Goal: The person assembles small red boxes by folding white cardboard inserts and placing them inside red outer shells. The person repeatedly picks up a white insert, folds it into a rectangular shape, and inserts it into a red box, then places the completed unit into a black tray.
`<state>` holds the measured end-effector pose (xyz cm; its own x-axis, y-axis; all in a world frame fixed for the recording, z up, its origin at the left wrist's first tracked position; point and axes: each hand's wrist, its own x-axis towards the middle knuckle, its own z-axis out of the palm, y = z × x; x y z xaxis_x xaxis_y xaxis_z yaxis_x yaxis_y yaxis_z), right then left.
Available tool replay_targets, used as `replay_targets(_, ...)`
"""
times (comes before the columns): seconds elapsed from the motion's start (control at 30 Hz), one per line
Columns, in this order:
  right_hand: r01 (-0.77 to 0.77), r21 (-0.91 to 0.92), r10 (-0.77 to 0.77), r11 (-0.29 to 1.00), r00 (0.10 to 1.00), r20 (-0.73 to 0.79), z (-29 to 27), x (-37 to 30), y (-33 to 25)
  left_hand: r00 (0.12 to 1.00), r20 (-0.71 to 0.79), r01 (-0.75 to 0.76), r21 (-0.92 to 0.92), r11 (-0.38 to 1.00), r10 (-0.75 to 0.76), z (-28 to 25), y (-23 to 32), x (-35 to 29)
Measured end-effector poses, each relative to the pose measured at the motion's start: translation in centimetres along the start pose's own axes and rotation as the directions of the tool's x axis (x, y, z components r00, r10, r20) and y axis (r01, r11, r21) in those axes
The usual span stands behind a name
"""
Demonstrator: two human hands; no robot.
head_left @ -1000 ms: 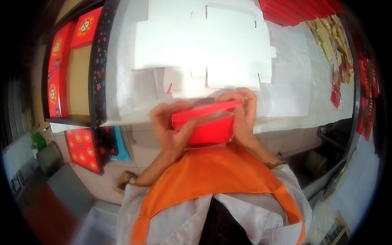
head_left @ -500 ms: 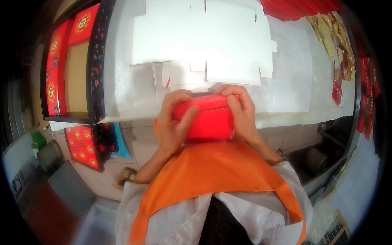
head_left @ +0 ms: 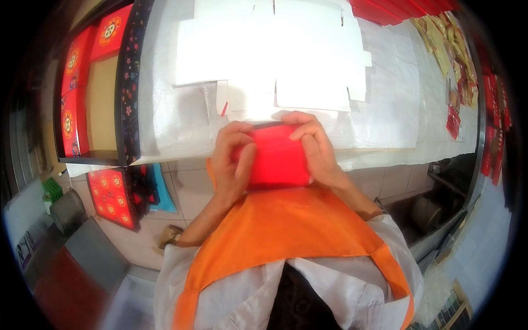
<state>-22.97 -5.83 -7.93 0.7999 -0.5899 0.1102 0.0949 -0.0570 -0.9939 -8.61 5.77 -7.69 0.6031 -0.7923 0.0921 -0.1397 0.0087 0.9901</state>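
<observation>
Just beyond the orange apron (head_left: 291, 225), the left hand (head_left: 233, 159) and right hand (head_left: 320, 148) grasp a red box (head_left: 278, 165) by its sides, before the white-covered counter (head_left: 176, 124). The step looks like closing the lid (head_left: 272, 137); the next move likely calls for even pressing. A second ago a gap showed beneath the lid; none shows now.

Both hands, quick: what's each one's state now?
Left hand: holding the red box by its left end.
Right hand: holding its right end.

red box (head_left: 279, 162), orange apron (head_left: 297, 225) (black, flower-patterned tray (head_left: 129, 93))
</observation>
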Motion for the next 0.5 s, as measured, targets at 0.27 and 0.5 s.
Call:
replay_targets(0.27, -0.029, 0.333, 0.121, 0.943, 0.959, -0.258, 2.0, 0.2, -0.6, 0.994, -0.024, -0.104, -0.092, 0.990, 0.102, 0.0, -1.3, -0.3)
replay_targets(0.5, -0.245, 0.359, 0.262, 0.901, 0.965, 0.000, -0.1, -1.9, 0.3, 0.996, -0.057, -0.076, -0.083, 0.994, 0.071, -0.8, -1.9, -0.6)
